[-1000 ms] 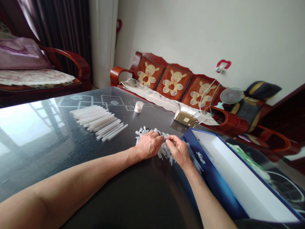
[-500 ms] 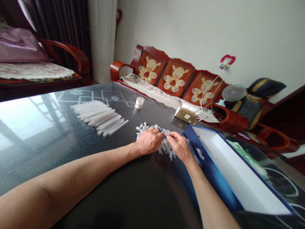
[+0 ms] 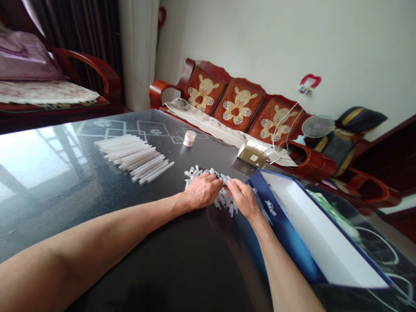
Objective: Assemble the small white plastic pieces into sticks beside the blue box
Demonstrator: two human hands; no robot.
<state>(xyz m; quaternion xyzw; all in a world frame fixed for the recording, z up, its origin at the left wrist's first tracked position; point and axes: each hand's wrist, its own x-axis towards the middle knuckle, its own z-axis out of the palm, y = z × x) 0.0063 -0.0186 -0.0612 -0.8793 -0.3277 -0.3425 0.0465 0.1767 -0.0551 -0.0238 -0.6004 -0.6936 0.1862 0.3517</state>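
Over a pile of small whitish translucent pieces (image 3: 224,200), which look like pen caps, my left hand (image 3: 203,190) is closed with its fingers curled. My right hand (image 3: 242,197) meets it from the right, thumb and forefinger pinched together. The fingertips of both hands nearly touch at one small dark-tipped piece, too small to name for certain. Part of the pile is hidden under my left hand. Farther left, a row of slim white translucent tubes (image 3: 136,157), like pen barrels, lies side by side on the dark glossy table (image 3: 175,260).
Behind the pile stands a small white jar (image 3: 189,138). A gold tissue box (image 3: 251,156) sits near the far edge. To the right lies an open blue box (image 3: 289,234) with a white interior (image 3: 325,234). Beyond the table are a wooden sofa (image 3: 238,104) and a fan (image 3: 317,128).
The view has shifted slightly. Both hands stay over the pile, with their fingertips still together; only small finger movement shows.
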